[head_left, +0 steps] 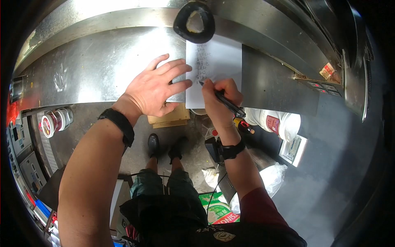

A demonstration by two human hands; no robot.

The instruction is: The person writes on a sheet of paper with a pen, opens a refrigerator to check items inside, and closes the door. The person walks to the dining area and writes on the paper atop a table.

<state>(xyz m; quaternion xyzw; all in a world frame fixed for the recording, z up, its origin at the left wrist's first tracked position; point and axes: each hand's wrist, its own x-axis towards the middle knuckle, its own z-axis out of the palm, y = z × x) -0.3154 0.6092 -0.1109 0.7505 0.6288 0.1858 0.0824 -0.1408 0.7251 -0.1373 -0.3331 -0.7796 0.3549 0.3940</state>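
Observation:
A white sheet of paper [227, 61] lies on the steel counter, with a column of dark handwriting down its left half. My right hand [220, 96] is closed around a black pen [230, 105], its tip at the lower end of the writing. Fingers spread, my left hand [158, 86] rests flat on the counter with its fingertips at the paper's left edge. A thick black ring-shaped thing [180, 24] sits over the paper's top edge.
The steel counter [103, 70] ends just below my hands. A crumpled clear wrapper [60, 78] lies on its left part. Below are white tubs [288, 123] at right, another tub [48, 124] at left, and a cardboard piece [169, 116]. A plastic bag [269, 179] is near my right arm.

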